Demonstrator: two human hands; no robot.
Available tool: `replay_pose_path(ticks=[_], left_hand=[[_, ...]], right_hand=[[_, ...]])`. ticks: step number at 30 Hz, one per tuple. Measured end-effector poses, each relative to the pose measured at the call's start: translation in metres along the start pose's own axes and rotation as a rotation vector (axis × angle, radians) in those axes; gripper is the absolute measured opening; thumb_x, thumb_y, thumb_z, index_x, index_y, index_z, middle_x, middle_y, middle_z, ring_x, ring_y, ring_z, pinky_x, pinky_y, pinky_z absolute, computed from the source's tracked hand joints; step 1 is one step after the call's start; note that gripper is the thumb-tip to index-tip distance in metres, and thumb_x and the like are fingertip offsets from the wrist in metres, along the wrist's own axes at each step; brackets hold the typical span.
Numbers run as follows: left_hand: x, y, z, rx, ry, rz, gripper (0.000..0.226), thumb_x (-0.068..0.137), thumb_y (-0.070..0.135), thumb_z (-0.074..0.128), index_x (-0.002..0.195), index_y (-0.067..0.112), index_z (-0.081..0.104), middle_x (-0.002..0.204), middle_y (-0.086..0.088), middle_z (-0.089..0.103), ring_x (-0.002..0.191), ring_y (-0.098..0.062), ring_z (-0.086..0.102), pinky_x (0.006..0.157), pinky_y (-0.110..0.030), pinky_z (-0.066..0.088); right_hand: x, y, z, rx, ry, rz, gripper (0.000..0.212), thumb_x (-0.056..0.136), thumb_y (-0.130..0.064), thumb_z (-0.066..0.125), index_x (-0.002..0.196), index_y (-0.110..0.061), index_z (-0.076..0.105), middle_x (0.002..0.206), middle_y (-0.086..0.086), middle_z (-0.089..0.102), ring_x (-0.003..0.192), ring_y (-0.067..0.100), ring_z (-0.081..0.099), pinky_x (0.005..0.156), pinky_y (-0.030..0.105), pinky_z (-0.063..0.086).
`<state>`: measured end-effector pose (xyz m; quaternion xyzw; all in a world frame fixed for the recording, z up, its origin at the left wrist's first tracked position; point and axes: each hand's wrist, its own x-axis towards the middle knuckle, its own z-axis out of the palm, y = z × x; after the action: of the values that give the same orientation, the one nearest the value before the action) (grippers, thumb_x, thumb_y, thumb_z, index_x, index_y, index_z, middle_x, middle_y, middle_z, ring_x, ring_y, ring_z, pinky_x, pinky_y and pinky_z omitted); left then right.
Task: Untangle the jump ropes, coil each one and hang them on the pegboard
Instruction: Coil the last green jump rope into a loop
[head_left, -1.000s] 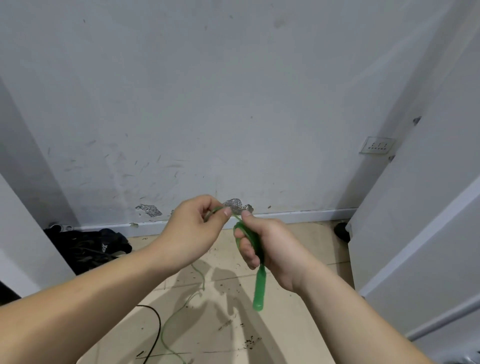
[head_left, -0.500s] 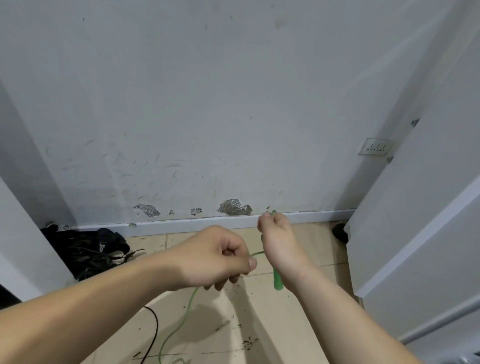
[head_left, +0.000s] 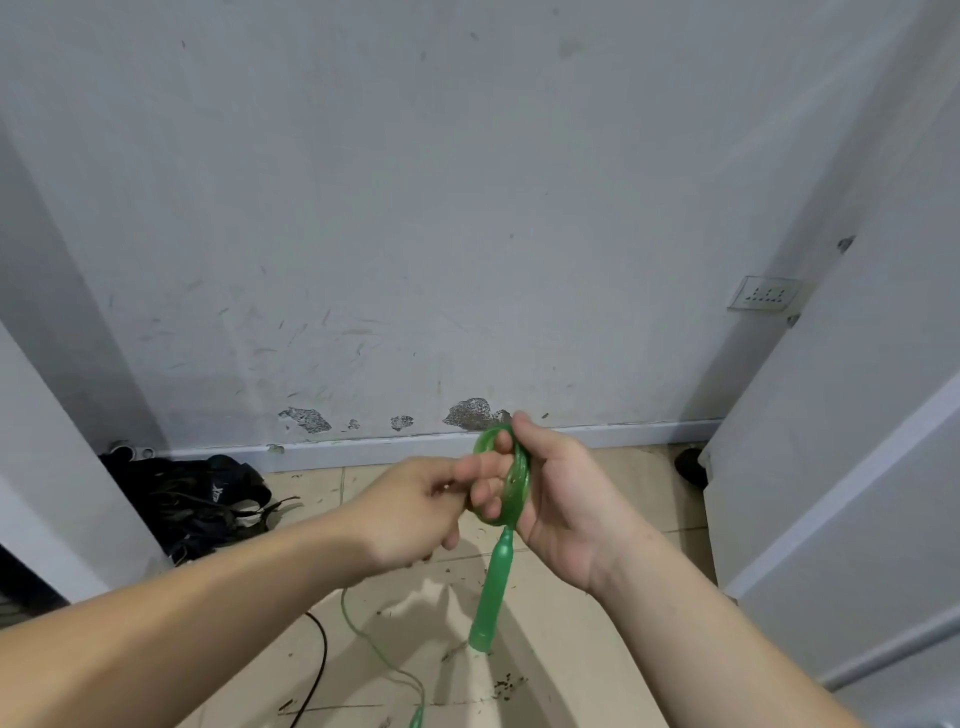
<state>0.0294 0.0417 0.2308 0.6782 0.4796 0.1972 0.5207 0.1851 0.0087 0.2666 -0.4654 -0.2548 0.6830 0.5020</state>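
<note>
- Green translucent plastic jump rope (head_left: 511, 480): nearest me, its thin loose cord (head_left: 362, 634) runs over the tiled floor (head_left: 545, 675) beside a thin black cable (head_left: 323, 649), then climbs to my hands.
- Left hand (head_left: 410, 512), the nearer one, has its fingers curled at the top of that cord. I judge that it pinches the cord, though the knuckles hide the contact.
- Right hand (head_left: 558, 493), touching the left and just beyond it, grips the small coil wound round its fingers. The tapered green handle (head_left: 492, 587) hangs from the coil, its long axis near vertical, tip down.
- So the uncoiled length lies down and to the left of the coil, on the left hand's side. That hand should feed and the right should wind.
- Farther off, a heap of black bags (head_left: 192, 499) lies against the scuffed grey wall (head_left: 467, 234), with a white wall socket (head_left: 763, 293) at right.
- No pegboard shows.
</note>
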Motion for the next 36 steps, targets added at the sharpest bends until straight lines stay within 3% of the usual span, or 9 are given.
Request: replay_pose_path(ticks=[4, 8, 13, 19, 22, 24, 29, 33, 36], left_hand=[[-0.002, 0.000, 0.011, 0.161, -0.137, 0.012, 0.029, 0.104, 0.035, 0.051, 0.093, 0.011, 0.064, 0.068, -0.004, 0.060, 0.052, -0.017, 0.051, 0.046, -0.021, 0.041], [-0.010, 0.015, 0.010, 0.181, -0.246, 0.055, 0.035, 0.099, 0.033, 0.063, 0.067, 0.019, 0.059, 0.060, 0.003, 0.057, 0.053, -0.016, 0.055, 0.047, -0.023, 0.045], [-0.017, 0.043, 0.002, -0.077, -0.104, 0.249, 0.022, 0.101, 0.017, 0.062, 0.079, 0.014, 0.061, 0.063, 0.001, 0.063, 0.048, -0.015, 0.051, 0.043, -0.022, 0.038], [0.003, 0.023, -0.018, -0.090, 0.335, 0.275, 0.017, 0.101, 0.025, 0.064, 0.087, 0.015, 0.069, 0.062, -0.002, 0.054, 0.053, -0.013, 0.042, 0.050, -0.024, 0.035], [0.006, 0.004, -0.016, 0.006, 0.197, 0.141, 0.027, 0.105, 0.028, 0.055, 0.086, 0.014, 0.067, 0.063, -0.003, 0.060, 0.049, -0.008, 0.044, 0.050, -0.022, 0.037], [0.004, -0.002, -0.007, 0.044, 0.074, 0.058, 0.029, 0.107, 0.028, 0.047, 0.086, 0.017, 0.064, 0.065, -0.001, 0.064, 0.050, -0.010, 0.048, 0.049, -0.022, 0.040], [0.000, -0.004, 0.008, 0.100, -0.115, -0.028, 0.025, 0.105, 0.029, 0.046, 0.096, 0.019, 0.066, 0.073, -0.007, 0.066, 0.047, -0.015, 0.055, 0.048, -0.024, 0.044], [-0.010, 0.009, 0.010, 0.251, -0.220, 0.052, 0.031, 0.101, 0.031, 0.057, 0.083, 0.007, 0.061, 0.071, -0.003, 0.067, 0.047, -0.012, 0.057, 0.047, -0.018, 0.043], [-0.013, 0.027, 0.003, 0.144, -0.179, 0.157, 0.026, 0.099, 0.021, 0.063, 0.078, 0.006, 0.063, 0.065, 0.001, 0.065, 0.047, -0.008, 0.053, 0.048, -0.018, 0.042]], right_hand=[[0.009, 0.000, -0.010, 0.120, 0.172, -0.104, 0.037, 0.111, -0.039, 0.036, 0.089, -0.012, 0.049, 0.109, 0.024, 0.075, 0.099, 0.036, 0.075, 0.070, 0.033, 0.056], [0.019, 0.008, -0.023, -0.308, 0.424, -0.258, 0.033, 0.109, -0.036, 0.045, 0.095, -0.010, 0.060, 0.105, 0.008, 0.074, 0.102, 0.021, 0.073, 0.095, 0.042, 0.057], [0.016, 0.014, -0.025, -0.667, 0.301, -0.232, 0.034, 0.099, -0.036, 0.047, 0.086, -0.008, 0.059, 0.076, 0.010, 0.071, 0.068, 0.026, 0.063, 0.067, 0.034, 0.050], [0.005, 0.005, -0.010, -0.403, -0.007, -0.009, 0.040, 0.102, -0.043, 0.049, 0.083, -0.009, 0.059, 0.057, 0.011, 0.046, 0.050, 0.024, 0.038, 0.056, 0.034, 0.032], [0.002, 0.002, -0.004, -0.172, -0.068, 0.015, 0.035, 0.103, -0.039, 0.050, 0.079, -0.013, 0.052, 0.055, 0.007, 0.042, 0.047, 0.022, 0.034, 0.054, 0.033, 0.028], [0.000, 0.001, -0.001, -0.036, -0.040, 0.014, 0.035, 0.105, -0.039, 0.047, 0.081, -0.015, 0.049, 0.064, 0.012, 0.063, 0.049, 0.023, 0.049, 0.055, 0.030, 0.036], [0.008, -0.001, -0.011, 0.207, 0.095, -0.105, 0.037, 0.110, -0.041, 0.035, 0.088, -0.014, 0.048, 0.114, 0.024, 0.074, 0.100, 0.032, 0.076, 0.083, 0.034, 0.059], [0.020, 0.009, -0.024, -0.301, 0.375, -0.233, 0.028, 0.109, -0.034, 0.044, 0.104, -0.011, 0.060, 0.115, 0.006, 0.074, 0.108, 0.019, 0.072, 0.102, 0.040, 0.053], [0.020, 0.018, -0.027, -0.624, 0.381, -0.215, 0.022, 0.106, -0.033, 0.049, 0.105, -0.015, 0.062, 0.102, -0.001, 0.071, 0.098, 0.014, 0.067, 0.092, 0.037, 0.051]])
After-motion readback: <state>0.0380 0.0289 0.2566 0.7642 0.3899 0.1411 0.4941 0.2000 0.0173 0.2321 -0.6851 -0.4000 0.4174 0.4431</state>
